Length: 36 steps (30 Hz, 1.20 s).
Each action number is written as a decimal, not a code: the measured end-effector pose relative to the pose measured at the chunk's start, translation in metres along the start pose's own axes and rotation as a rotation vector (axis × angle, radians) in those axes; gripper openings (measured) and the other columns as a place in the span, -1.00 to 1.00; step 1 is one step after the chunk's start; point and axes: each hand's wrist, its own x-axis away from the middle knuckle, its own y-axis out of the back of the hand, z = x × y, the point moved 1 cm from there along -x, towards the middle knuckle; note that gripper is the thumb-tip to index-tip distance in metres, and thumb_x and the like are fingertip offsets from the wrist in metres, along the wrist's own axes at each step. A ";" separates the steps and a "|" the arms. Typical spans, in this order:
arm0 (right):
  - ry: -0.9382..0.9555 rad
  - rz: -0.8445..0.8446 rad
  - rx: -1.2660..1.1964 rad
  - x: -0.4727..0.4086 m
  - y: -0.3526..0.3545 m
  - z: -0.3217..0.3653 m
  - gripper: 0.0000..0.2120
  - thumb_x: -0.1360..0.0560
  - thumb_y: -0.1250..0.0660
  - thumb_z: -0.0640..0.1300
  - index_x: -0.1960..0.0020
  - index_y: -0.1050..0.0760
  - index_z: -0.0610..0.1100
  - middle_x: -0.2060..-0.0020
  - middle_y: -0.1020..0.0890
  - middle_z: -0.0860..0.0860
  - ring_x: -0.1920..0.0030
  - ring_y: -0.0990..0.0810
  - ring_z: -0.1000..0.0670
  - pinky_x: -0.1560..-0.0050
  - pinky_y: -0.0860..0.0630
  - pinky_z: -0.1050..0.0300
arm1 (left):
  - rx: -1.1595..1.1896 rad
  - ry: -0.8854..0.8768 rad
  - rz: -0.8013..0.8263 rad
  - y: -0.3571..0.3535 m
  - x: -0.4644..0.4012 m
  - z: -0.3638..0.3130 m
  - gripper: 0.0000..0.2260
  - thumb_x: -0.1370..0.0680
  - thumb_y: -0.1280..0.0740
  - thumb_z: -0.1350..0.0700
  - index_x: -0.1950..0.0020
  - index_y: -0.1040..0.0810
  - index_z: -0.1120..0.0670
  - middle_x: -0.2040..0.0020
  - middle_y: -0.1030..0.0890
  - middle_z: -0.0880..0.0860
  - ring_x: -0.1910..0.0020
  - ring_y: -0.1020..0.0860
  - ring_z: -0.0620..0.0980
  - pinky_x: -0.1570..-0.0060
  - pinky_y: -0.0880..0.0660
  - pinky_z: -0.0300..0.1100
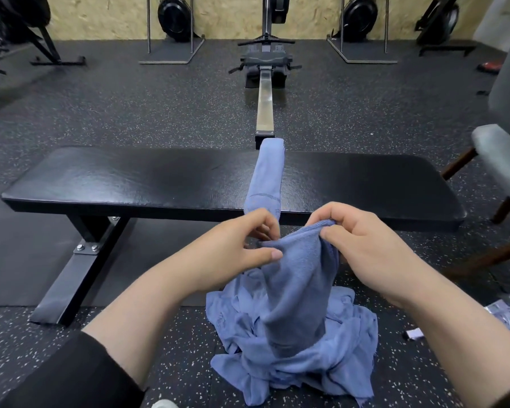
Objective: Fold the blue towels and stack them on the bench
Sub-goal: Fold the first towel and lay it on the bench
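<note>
While one blue towel [299, 278] is lifted above the pile [295, 357] on the floor [159, 334], both hands are clamped on its upper edge. The left hand [239, 245] pinches the cloth between thumb and curled fingers, and the right hand [362, 242] grips a bunched corner just beside it; the two hands are near each other, with only a short piece of edge between them. The rest of this towel hangs down and touches the crumpled pile of blue towels below.

Another towel [267, 178], folded long and narrow, lies across the black bench [130, 178] just behind the hands, and its near end hangs over the front edge.

Beyond the bench a rowing machine [265, 63] stands on the speckled floor, and a grey chair [501, 160] is at the right.

The step seems to be finding the corners to spread the towel. The risk, as it looks, is that the hanging part catches other towels of the pile and drags them up. Also, if the grip sits on a fold and not on a true corner, the towel may open twisted and the fold will be uneven. A swinging towel could also disturb the narrow one on the bench.
</note>
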 end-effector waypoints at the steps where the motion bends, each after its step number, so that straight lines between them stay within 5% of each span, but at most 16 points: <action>1: 0.009 0.000 -0.003 0.000 0.001 0.000 -0.69 -0.57 -0.21 -0.30 0.13 -0.62 0.02 0.34 -0.57 -0.02 0.33 -0.39 0.02 0.24 -0.34 0.05 | -0.023 0.001 0.014 -0.001 0.001 -0.001 -0.86 -0.55 -0.46 0.05 -0.02 -0.53 -0.11 -0.03 -0.63 -0.16 0.00 -0.60 -0.17 -0.09 -0.55 -0.18; 8: 0.025 -0.007 -0.073 0.000 0.003 0.001 -0.70 -0.57 -0.20 -0.33 0.12 -0.60 -0.02 0.37 -0.54 0.00 0.35 -0.37 0.05 0.31 -0.29 0.10 | -0.158 0.055 0.024 0.000 -0.001 0.005 -0.91 -0.52 -0.47 -0.03 0.06 -0.57 -0.15 0.00 -0.57 -0.16 0.06 -0.50 -0.31 0.07 -0.43 -0.28; 13: 0.046 -0.040 -0.165 -0.003 0.008 -0.005 -0.76 -0.58 -0.22 -0.31 0.09 -0.50 0.01 0.31 -0.46 -0.09 0.28 -0.28 -0.09 0.25 -0.23 -0.09 | -0.081 0.028 0.069 0.001 0.000 0.005 -0.83 -0.46 -0.46 -0.16 0.10 -0.55 -0.13 -0.03 -0.56 -0.11 0.00 -0.57 -0.10 -0.04 -0.57 0.05; 17: 0.084 -0.093 -0.117 -0.004 0.014 -0.005 -0.70 -0.55 -0.18 -0.40 0.18 -0.50 -0.06 0.40 -0.42 0.03 0.34 -0.25 -0.06 0.35 -0.20 0.08 | -0.076 0.095 0.161 0.004 0.003 0.008 -0.53 -0.44 -0.30 -0.35 0.02 -0.59 0.05 -0.04 -0.62 0.20 0.08 -0.60 0.09 -0.12 -0.55 0.24; 20: 0.079 -0.115 0.003 -0.003 0.018 -0.005 -0.64 -0.52 -0.18 -0.41 0.24 -0.60 -0.06 0.50 -0.38 0.07 0.42 -0.26 0.01 0.44 -0.20 0.17 | -0.152 0.156 0.145 0.006 0.003 0.009 -0.52 -0.43 -0.29 -0.35 0.09 -0.63 0.07 0.10 -0.62 0.24 0.25 -0.44 -0.05 0.14 -0.53 0.01; 23: 0.066 -0.102 0.147 -0.003 0.020 -0.005 -0.64 -0.54 -0.21 -0.38 0.21 -0.65 -0.04 0.55 -0.34 0.12 0.51 -0.22 0.12 0.50 -0.18 0.27 | -0.251 0.115 -0.065 0.013 0.003 0.004 -0.68 -0.52 -0.38 -0.15 0.27 -0.61 0.07 0.36 -0.57 0.03 0.39 -0.41 -0.12 0.32 -0.38 -0.13; 28: 0.126 -0.111 0.219 -0.004 0.018 -0.013 -0.91 -0.49 -0.49 -0.11 0.13 -0.64 0.07 0.41 -0.53 0.04 0.41 -0.37 0.16 0.31 -0.36 0.28 | -0.285 -0.032 -0.285 0.019 0.001 0.001 -0.69 -0.48 -0.44 -0.11 0.38 -0.53 0.02 0.37 -0.55 -0.03 0.35 -0.46 -0.11 0.31 -0.35 -0.27; 33: 0.100 -0.187 0.244 -0.011 0.020 -0.019 -0.77 -0.48 -0.50 -0.10 -0.08 -0.57 0.11 0.18 -0.71 0.12 0.12 -0.64 0.07 -0.03 -0.56 0.04 | -0.401 -0.097 -0.250 0.027 0.002 0.005 -0.77 -0.46 -0.52 -0.05 0.30 -0.54 -0.06 0.30 -0.56 -0.09 0.27 -0.51 -0.13 0.22 -0.39 -0.23; 36: 0.090 -0.209 0.341 -0.013 0.021 -0.018 -0.93 -0.52 -0.47 -0.09 0.09 -0.64 0.08 0.25 -0.70 0.14 0.21 -0.63 0.09 0.07 -0.55 0.04 | -0.437 -0.081 -0.314 0.030 0.002 0.004 -0.75 -0.44 -0.55 -0.04 0.32 -0.52 -0.08 0.33 -0.54 -0.11 0.30 -0.49 -0.18 0.25 -0.35 -0.25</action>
